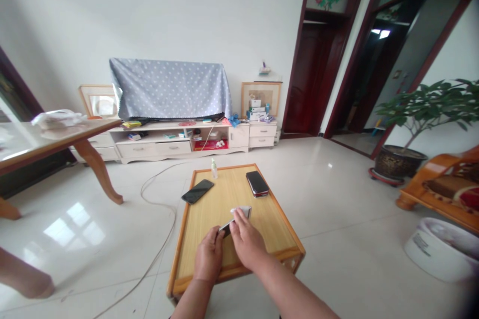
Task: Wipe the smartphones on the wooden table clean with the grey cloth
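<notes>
My left hand (208, 257) grips a phone (226, 229) by its near left end, low over the wooden table (228, 189). Across the phone's far end lies my right hand (247, 240), its fingers pressed together on a white wipe (245, 209). Both hands cover much of the phone. A black phone (198, 192) rests flat at the table's left side. On the right side sits a small stack of phones (257, 184), dark screen up. Near the far edge stands a clear spray bottle (214, 168).
A cable (175, 209) runs over the tiled floor left of the table. Beyond stands a white TV cabinet (157, 148) with a dotted cloth (172, 88) above it. A larger table (93, 132) is at left. On the right are a potted plant (399, 162) and a white bucket (430, 254).
</notes>
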